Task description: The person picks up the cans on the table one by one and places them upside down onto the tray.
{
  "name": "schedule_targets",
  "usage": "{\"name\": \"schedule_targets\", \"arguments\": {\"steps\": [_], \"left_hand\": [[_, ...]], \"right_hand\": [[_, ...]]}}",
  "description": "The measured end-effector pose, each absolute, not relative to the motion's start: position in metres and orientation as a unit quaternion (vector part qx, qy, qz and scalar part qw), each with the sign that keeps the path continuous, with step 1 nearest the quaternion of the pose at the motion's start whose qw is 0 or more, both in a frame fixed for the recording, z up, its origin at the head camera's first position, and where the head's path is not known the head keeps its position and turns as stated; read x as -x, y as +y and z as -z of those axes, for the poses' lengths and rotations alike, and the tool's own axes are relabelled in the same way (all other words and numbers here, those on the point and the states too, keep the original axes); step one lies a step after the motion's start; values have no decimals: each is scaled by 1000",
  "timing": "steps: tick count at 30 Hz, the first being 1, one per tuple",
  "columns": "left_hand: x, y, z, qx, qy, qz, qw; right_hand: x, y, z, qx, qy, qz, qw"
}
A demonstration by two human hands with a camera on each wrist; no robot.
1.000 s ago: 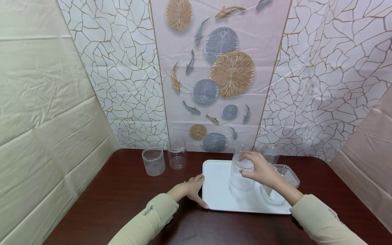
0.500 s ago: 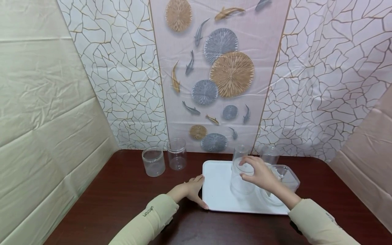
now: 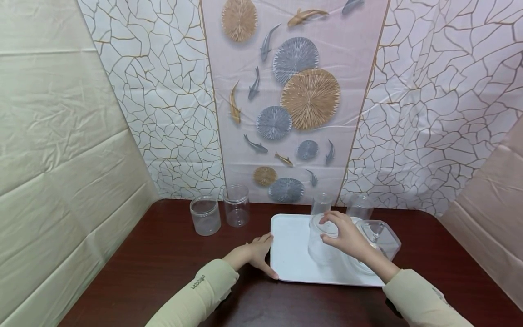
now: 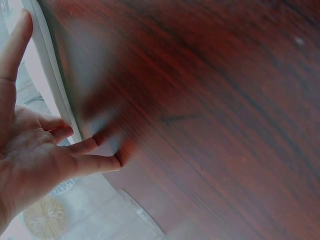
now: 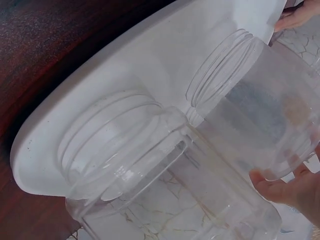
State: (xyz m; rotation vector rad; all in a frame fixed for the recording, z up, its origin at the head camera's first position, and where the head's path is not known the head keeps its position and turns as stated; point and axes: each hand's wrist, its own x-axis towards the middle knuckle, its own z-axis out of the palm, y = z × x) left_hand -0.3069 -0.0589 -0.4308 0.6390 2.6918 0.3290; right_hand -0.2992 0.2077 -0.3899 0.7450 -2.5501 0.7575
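Note:
My right hand (image 3: pixel 347 234) grips the base of a clear jar (image 3: pixel 320 249), thumb on the near side and fingers on the far side. The jar is upside down, its threaded mouth toward the white tray (image 3: pixel 290 250), as the right wrist view shows. Just right of it, a second clear jar (image 5: pixel 220 185) with flat sides and a round threaded mouth also stands mouth down on the tray. My left hand (image 3: pixel 258 254) lies at the tray's left edge, thumb and fingers spread along it. In the left wrist view these fingers (image 4: pixel 95 164) look straight.
Two clear round jars (image 3: pixel 205 218) (image 3: pixel 237 209) stand upright on the dark red wooden table (image 3: pixel 175 272), left of the tray. Behind the tray are a narrow clear container (image 3: pixel 321 203) and another clear container (image 3: pixel 360 206). Patterned cloth hangs at the table's back edge.
My right hand has come slightly down and toward me with the jar, whose mouth now sits lower over the tray. The left hand has stayed at the tray's edge.

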Motion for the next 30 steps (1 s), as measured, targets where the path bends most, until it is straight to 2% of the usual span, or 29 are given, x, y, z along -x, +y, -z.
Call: {"name": "schedule_targets", "arguments": {"steps": [30], "left_hand": [[305,-59,428,-223,949,-121,187]], "right_hand": [[297,209,396,-254,-910,-267,190]]}}
